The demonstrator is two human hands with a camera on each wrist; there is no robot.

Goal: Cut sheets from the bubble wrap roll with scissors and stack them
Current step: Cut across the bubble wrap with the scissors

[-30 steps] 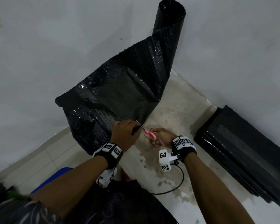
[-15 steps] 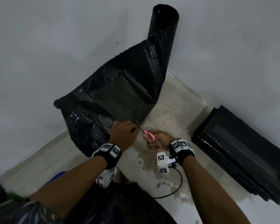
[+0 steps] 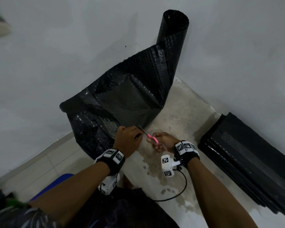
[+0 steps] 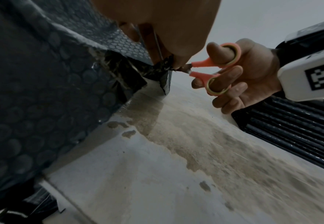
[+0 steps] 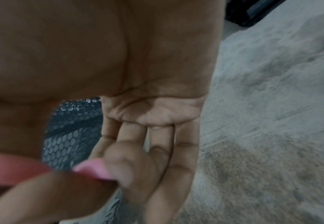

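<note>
bubble wrap roll (image 3: 172,30) stands upright in the wall corner, well beyond your fingers, its loose black sheet (image 3: 122,102) trailing down across the floor (image 3: 179,116) to your left hand (image 3: 127,140). your left fingers pinch the sheet's near edge; your right hand (image 3: 163,142) grips the pink scissors (image 3: 150,137), thumb and fingers through the loops, blades at the edge right beside your left fingers. the risk, as i judge it: blades that close to your pinching fingertips could nick them, and a slack sheet may bunch and tear raggedly. the stack of cut sheets (image 3: 247,153) lies well off to your right.
</note>
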